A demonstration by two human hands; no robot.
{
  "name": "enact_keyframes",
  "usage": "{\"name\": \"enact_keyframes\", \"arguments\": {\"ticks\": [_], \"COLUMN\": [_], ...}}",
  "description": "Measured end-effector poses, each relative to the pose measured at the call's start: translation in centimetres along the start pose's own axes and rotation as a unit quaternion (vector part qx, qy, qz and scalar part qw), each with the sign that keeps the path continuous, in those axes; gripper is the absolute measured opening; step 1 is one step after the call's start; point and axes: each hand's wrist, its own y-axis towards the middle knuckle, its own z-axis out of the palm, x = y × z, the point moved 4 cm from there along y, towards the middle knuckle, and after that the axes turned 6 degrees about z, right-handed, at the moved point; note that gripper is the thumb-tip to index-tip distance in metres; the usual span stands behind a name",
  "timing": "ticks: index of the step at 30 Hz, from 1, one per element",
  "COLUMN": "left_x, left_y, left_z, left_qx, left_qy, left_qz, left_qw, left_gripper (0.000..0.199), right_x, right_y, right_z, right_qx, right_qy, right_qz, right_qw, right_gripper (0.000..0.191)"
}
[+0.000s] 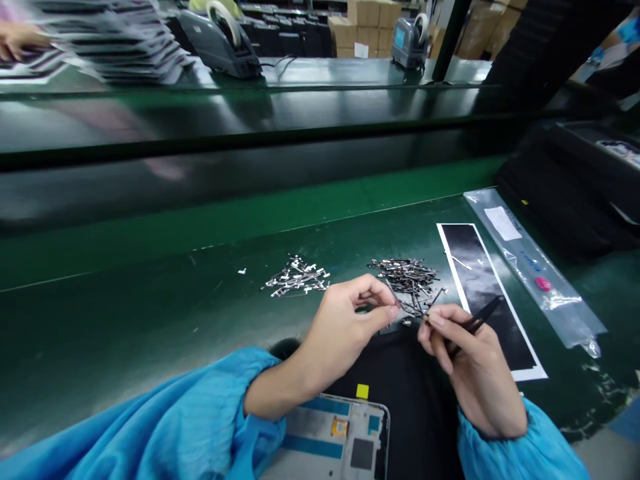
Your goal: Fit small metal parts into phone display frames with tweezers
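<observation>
My left hand [345,327] is closed in a pinch on a small thin metallic strip [413,309], in front of a pile of dark flex-like strips [407,275]. Opposite it, my right hand [470,353] pinches near the strip's other end, and black tweezers [483,315] lie gripped across its fingers. A second pile of silvery small strips [297,277] lies to the left. Below my hands, a phone-like panel [340,433] with blue strips and a yellow tab [363,391] rests on black cloth [415,400], partly hidden by my left sleeve.
A white-edged black sheet [480,267] and a clear plastic bag [540,273] lie on the green bench [125,320] at right. Black cloth-covered stuff [570,180] stands beyond. On the raised shelf are tape dispensers [220,43], a stack of trays [125,40], and another person's hand [20,40].
</observation>
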Motion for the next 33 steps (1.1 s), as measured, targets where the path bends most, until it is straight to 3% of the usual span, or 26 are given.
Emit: {"name": "enact_keyframes", "arguments": {"ticks": [6, 11, 19, 27, 30, 33], "left_x": [0.5, 0.2, -0.8, -0.5, 0.0, 0.2], "left_y": [-0.3, -0.5, -0.7, -0.6, -0.6, -0.8], "left_z": [1.0, 1.7, 1.3, 1.4, 1.2, 1.0], "left_qx": [-0.01, -0.012, -0.035, -0.021, -0.03, -0.032], "left_qy": [-0.113, -0.097, -0.08, -0.127, -0.142, -0.147], "left_qz": [0.0, 0.024, 0.045, -0.015, -0.044, -0.065], "left_qw": [0.994, 0.995, 0.995, 0.992, 0.988, 0.986], "left_gripper": [0.024, 0.01, 0.008, 0.006, 0.004, 0.006], "right_x": [0.0, 0.0, -0.2, 0.2, 0.6, 0.8], "right_y": [-0.1, -0.6, -0.6, -1.0, -0.7, 0.5], "right_z": [0.8, 1.5, 1.9, 2.1, 1.1, -0.8], "right_qx": [0.008, 0.005, 0.006, 0.025, -0.007, -0.079], "right_qy": [0.056, 0.065, 0.048, 0.026, 0.008, -0.024], "right_qz": [0.018, 0.013, 0.0, 0.003, -0.019, -0.066], "right_qw": [0.998, 0.998, 0.999, 0.999, 1.0, 0.994], "right_gripper": [0.019, 0.018, 0.019, 0.021, 0.021, 0.02]}}
